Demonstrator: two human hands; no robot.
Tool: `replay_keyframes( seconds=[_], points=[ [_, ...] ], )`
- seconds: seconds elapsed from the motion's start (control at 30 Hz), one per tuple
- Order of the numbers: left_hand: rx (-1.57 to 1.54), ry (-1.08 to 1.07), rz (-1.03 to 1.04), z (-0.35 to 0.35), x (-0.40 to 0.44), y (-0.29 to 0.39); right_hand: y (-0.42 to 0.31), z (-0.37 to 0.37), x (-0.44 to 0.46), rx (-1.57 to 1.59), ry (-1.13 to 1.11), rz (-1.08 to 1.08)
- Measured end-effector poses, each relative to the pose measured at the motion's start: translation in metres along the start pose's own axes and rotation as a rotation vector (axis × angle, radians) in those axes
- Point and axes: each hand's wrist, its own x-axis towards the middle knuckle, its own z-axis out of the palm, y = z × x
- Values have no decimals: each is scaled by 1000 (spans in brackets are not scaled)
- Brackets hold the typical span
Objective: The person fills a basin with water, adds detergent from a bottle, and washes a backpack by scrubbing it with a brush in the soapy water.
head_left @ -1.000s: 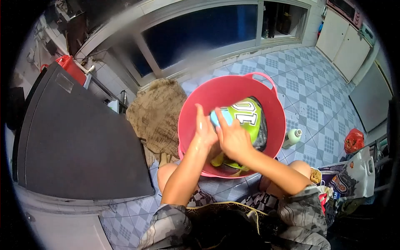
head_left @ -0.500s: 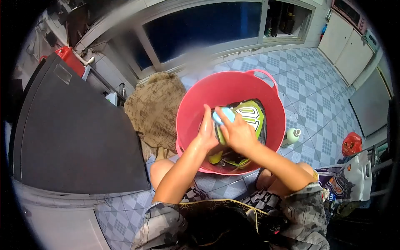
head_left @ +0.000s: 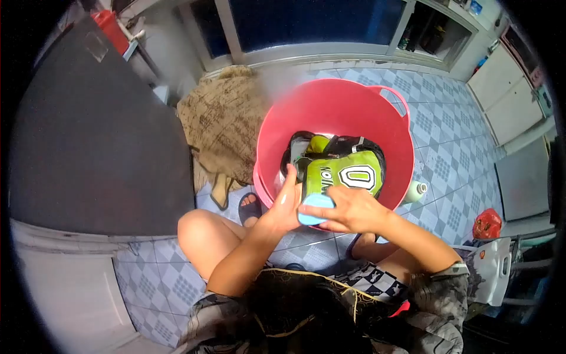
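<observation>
My right hand (head_left: 356, 211) grips a light blue oval object (head_left: 316, 209) at the near rim of a pink tub (head_left: 335, 88). Just left of it my left hand (head_left: 287, 203) is wet, palm up with the thumb raised; its fingers are partly hidden behind the blue object, and it holds nothing that I can see. A green and black item (head_left: 354, 168) with white lettering and a large "0" lies inside the tub, beyond both hands.
A brown patterned mat (head_left: 221, 121) lies left of the tub, beside a large dark box-like surface (head_left: 100, 141). A pale green bottle (head_left: 415, 192) stands right of the tub. Farther right are a red plastic bag (head_left: 487, 224) and a white bag (head_left: 489, 271).
Both hands have come back toward my body with the blue object, from over the tub's middle to its near rim. More of the green item shows. The view has shifted, and a sandalled foot now shows.
</observation>
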Motion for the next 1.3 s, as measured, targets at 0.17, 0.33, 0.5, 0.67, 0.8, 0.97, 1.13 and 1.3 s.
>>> replay_keyframes(
  seconds=[0.17,0.33,0.5,0.67,0.8,0.97,1.13,1.3],
  points=[
    [4,-6,-11,-3,7,-10,46,5,-1,-272,-17,312],
    [114,116,17,2,15,-15,11,8,-16,5,-133,159],
    [148,107,31,5,18,-23,33,6,-16,45,-89,365],
    [161,-4,-5,-13,25,-27,54,16,-15,18,-149,383],
    [110,46,66,-1,21,-33,58,16,-24,107,-157,356],
    [507,107,187,-6,21,-37,100,18,-17,482,-31,800],
    [798,-37,291,-5,21,-18,104,-10,14,1028,-14,873],
    [925,-115,222,20,0,25,118,-2,25,1586,-24,553]
  ],
)
